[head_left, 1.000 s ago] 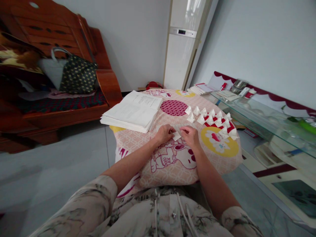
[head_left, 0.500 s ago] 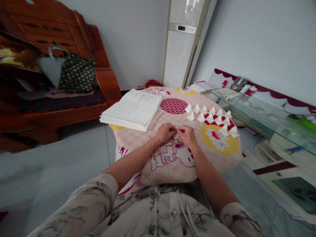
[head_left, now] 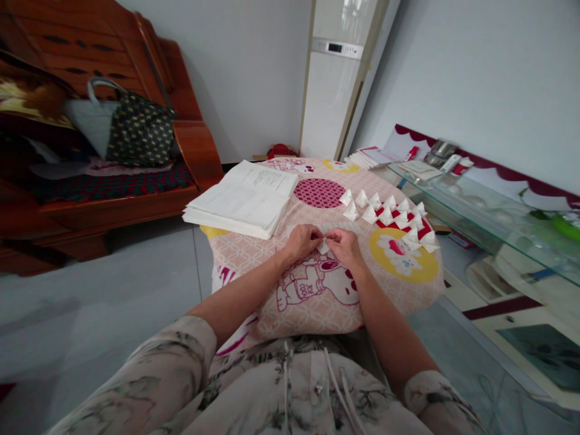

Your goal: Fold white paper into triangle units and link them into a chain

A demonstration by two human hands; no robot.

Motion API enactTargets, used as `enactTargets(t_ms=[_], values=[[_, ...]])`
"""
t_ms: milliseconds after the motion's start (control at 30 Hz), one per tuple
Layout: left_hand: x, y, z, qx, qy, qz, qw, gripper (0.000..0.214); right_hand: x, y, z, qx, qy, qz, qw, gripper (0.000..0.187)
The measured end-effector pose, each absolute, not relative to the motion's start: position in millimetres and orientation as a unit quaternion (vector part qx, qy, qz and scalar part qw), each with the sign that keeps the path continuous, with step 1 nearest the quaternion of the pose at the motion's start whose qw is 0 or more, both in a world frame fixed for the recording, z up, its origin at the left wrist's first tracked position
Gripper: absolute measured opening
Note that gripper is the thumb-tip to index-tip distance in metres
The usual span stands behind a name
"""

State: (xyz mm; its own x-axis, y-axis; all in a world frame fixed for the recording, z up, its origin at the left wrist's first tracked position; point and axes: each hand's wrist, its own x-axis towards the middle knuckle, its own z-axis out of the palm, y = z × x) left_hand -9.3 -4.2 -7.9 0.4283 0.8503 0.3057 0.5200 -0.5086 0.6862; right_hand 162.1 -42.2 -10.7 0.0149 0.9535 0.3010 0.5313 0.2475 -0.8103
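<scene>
Over the near middle of the cloth-covered table, my left hand and my right hand meet, fingertips pinched on a small piece of white paper. Fingers cover most of this paper, so its exact folds are hidden. To the right stand several small folded white paper pyramids in rough rows, some on a dark red patch of the cloth. Left of my hands lies a thick open stack of paper, a book or booklet with print on its far page.
A glass-topped cabinet with metal tins, a red marker and cups runs along the right. More papers lie at the table's far edge. A wooden bench with a patterned bag stands left; a white floor unit is behind.
My hands stay together at nearly the same spot. A little more of the white paper shows between my fingertips. The pyramids and the stack have not moved.
</scene>
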Motion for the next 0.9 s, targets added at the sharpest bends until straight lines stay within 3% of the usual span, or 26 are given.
enactTargets(t_ms=[533,700,900], values=[[-6.9,-9.5,-4.3,0.812,0.407,0.341,0.243,0.01,146.1,-45.1,-10.1,-0.618,-0.696,0.038,0.363,0.009],[-7.9,-9.1,-4.0,0.813,0.406,0.342,0.237,0.011,152.8,-45.0,-8.0,-0.61,-0.67,0.089,0.414,0.008],[-12.6,-8.9,-2.9,0.813,0.394,0.344,0.258,0.011,170.4,-43.4,-10.7,-0.595,-0.606,0.25,0.465,0.011]])
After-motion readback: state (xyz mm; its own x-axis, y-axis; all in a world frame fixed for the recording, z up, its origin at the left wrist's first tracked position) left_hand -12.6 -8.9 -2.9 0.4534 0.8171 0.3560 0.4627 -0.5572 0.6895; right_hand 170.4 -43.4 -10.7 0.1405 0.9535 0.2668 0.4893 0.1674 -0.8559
